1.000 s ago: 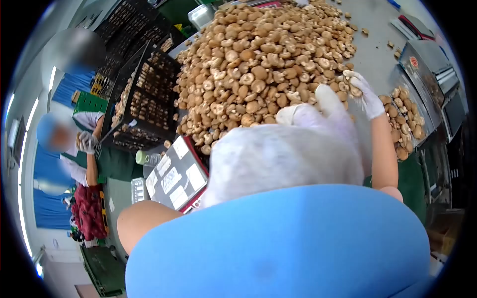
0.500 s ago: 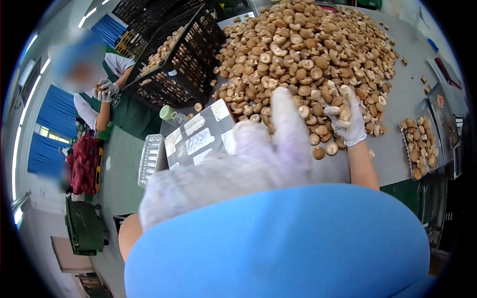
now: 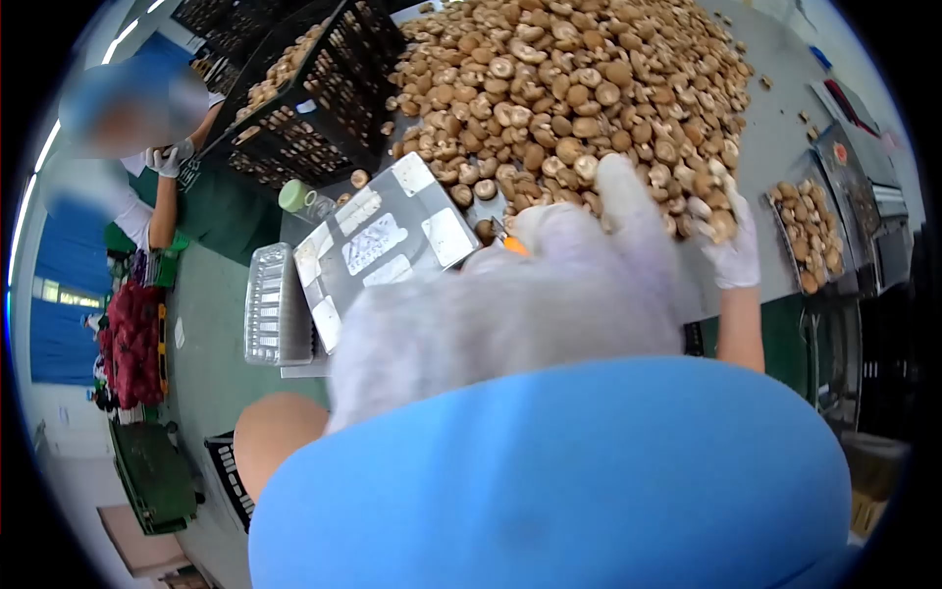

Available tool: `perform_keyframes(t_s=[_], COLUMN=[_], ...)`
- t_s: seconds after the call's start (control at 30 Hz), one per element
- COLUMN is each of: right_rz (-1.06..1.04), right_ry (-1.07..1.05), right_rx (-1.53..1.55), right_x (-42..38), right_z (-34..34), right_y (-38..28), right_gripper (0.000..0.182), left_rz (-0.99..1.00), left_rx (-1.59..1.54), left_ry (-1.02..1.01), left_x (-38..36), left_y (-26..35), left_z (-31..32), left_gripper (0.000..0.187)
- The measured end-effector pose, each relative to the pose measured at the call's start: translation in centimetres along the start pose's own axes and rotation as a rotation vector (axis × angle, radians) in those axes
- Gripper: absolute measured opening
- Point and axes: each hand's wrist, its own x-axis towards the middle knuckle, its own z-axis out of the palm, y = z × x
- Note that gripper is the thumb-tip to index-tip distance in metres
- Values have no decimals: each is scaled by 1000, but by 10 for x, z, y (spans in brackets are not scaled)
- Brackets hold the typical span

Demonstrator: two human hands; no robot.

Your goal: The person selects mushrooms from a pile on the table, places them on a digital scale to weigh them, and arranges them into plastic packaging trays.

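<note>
Two gloved hands: right hand (image 3: pixel 724 236) clutches mushrooms (image 3: pixel 714 218) at arm's length, left hand (image 3: pixel 549 294) raised close, grip unclear.

Brown mushrooms (image 3: pixel 714 221) (a few) clutched at big pile's (image 3: pixel 569 88) edge

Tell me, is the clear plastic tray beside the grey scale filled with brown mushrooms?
No, the clear plastic tray left of the grey scale shows only bare ribbed plastic, no mushrooms.
</note>
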Motion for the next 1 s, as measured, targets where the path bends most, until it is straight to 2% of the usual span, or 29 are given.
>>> perform_keyframes(t_s=[0.03,0.1,0.23,0.27,0.4,0.5,0.57,0.63,0.7,0.73,0.77,0.83,0.9,1.0], right_rz=[-87,-96,65,68,2,8,-38,-513,-614,-475,-497,-559,-555,-633], right_ry=[155,286,429,516,646,622,665,561,468,414,410,393,467,361], right_rx=[-261,-656,-1246,-1262,-1115,-952,-975,-1693,-2004,-1994,-2306,-2178,-2039,-2055], right_x=[-28,-77,-166,-182,-196,-170,-134,-98,-66,-53,-51,-42,-36,-27], right_z=[13,4,-42,-45,-50,-56,-64,-83,-87,-80,-71,-97,-119,-111], right_y=[-10,-34,-69,-70,-67,-66,-54,-36,-16,-6,4,2,0,18], right_gripper=[35,39,32,27,25,16,13,18,33,35,30,27,23,20], left_rz=[3,12,43,52,77,81,69,54,17,0,-20,-65,-118,-258], left_rx=[2,4,4,1,8,36,70,117,193,228,269,362,464,701], left_ry=[-15,-40,-96,-111,-140,-139,-122,-106,-71,-47,-23,27,102,350], left_x=[-4,-3,3,5,16,17,16,11,2,-2,-5,-16,-28,-35], left_y=[1,2,2,1,2,6,11,18,32,41,49,73,104,151], left_z=[0,1,9,12,17,11,0,-15,-36,-50,-64,-96,-131,-186], left_gripper=[43,43,42,42,42,42,41,41,41,41,41,41,41,40])
